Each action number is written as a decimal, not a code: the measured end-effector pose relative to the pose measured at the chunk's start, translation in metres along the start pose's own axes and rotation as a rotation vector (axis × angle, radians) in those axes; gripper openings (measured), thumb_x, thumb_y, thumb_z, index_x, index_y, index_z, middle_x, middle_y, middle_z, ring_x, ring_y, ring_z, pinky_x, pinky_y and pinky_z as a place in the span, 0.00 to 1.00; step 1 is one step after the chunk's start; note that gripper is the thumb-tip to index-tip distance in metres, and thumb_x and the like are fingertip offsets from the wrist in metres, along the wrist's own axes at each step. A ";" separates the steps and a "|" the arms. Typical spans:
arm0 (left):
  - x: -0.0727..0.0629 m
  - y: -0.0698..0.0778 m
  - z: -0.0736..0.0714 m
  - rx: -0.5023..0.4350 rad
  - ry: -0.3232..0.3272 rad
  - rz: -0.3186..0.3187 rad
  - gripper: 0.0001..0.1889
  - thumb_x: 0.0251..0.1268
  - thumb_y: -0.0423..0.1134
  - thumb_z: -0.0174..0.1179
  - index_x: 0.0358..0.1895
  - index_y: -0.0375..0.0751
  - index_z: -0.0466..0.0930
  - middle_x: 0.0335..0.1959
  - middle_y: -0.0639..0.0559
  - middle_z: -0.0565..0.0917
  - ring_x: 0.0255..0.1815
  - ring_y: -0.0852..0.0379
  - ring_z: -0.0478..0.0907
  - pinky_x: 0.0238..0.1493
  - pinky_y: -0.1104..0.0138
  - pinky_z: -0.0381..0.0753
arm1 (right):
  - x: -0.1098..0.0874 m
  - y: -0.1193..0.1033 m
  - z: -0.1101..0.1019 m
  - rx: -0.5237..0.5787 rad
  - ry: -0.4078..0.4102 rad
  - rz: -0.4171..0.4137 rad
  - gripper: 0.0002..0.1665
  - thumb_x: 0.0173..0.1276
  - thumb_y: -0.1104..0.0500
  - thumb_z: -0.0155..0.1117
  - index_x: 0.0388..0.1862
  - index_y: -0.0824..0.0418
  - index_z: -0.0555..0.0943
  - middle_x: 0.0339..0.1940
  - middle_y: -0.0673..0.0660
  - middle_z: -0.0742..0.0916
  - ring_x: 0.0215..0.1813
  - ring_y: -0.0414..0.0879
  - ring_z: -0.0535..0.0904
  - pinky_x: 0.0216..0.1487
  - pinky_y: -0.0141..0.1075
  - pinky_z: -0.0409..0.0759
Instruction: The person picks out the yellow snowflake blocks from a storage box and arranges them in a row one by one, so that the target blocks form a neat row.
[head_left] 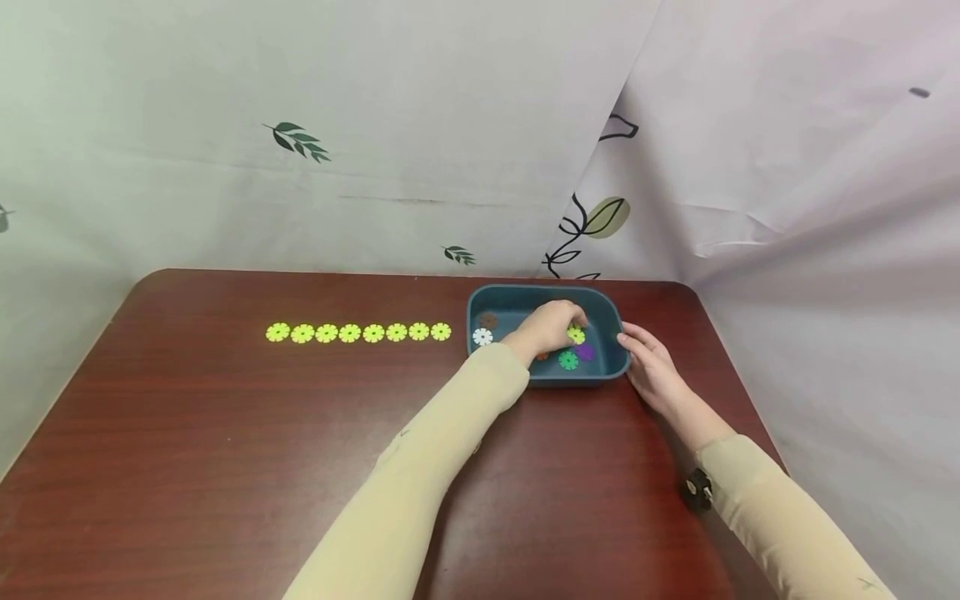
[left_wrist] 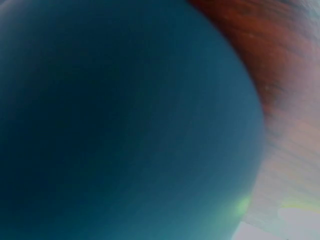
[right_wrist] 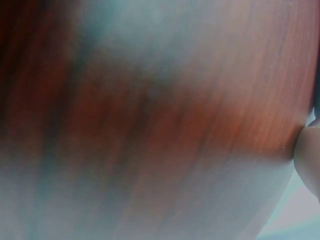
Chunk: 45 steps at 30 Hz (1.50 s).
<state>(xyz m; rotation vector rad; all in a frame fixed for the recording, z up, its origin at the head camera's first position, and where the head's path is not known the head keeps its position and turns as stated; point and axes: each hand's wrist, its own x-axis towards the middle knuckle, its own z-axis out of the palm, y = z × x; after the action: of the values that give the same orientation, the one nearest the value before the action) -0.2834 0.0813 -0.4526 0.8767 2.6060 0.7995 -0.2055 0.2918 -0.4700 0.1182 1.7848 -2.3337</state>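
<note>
My left hand [head_left: 551, 327] reaches down into a dark blue plastic bin [head_left: 547, 382]. Its fingers curl at a yellow flower-shaped disc [head_left: 576, 335] and pinch it. Close by in the bin lie a green disc [head_left: 568, 360] and a purple disc [head_left: 585, 352]; an orange piece is partly hidden under the hand. At the bin's left end are a white disc [head_left: 482, 337] and a brown disc [head_left: 488, 320]. My right hand [head_left: 654, 371] holds the bin's right end at the rim. In the left wrist view the blue bin wall [left_wrist: 125, 125] fills most of the picture, blurred.
Several yellow flower-shaped discs [head_left: 349, 333] form a straight row on the reddish-brown table [head_left: 225, 467], left of the bin. A pale leaf-printed cloth [head_left: 412, 167] hangs behind the table and along its right side.
</note>
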 end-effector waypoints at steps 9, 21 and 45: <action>0.001 -0.001 0.001 0.003 -0.005 0.002 0.20 0.74 0.37 0.69 0.66 0.44 0.83 0.65 0.51 0.85 0.67 0.56 0.80 0.71 0.65 0.79 | 0.000 -0.001 0.001 0.017 0.007 0.003 0.19 0.85 0.66 0.50 0.48 0.48 0.86 0.45 0.43 0.90 0.47 0.33 0.86 0.51 0.26 0.83; 0.001 0.000 0.000 -0.050 0.052 -0.018 0.16 0.72 0.33 0.70 0.60 0.43 0.86 0.55 0.50 0.87 0.57 0.57 0.83 0.61 0.68 0.82 | 0.001 -0.001 0.003 0.027 -0.009 -0.031 0.19 0.84 0.68 0.49 0.48 0.50 0.85 0.45 0.43 0.90 0.48 0.34 0.85 0.52 0.26 0.81; -0.012 0.003 -0.010 -0.264 0.167 -0.076 0.06 0.72 0.36 0.70 0.47 0.41 0.91 0.44 0.49 0.92 0.44 0.58 0.86 0.48 0.71 0.84 | 0.002 0.002 0.000 0.029 -0.005 -0.018 0.19 0.85 0.67 0.50 0.48 0.49 0.86 0.45 0.43 0.90 0.48 0.33 0.86 0.52 0.25 0.82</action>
<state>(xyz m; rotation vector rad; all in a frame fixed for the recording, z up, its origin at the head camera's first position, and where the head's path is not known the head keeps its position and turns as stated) -0.2772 0.0717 -0.4416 0.6570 2.5722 1.2076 -0.2069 0.2910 -0.4721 0.1018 1.7570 -2.3709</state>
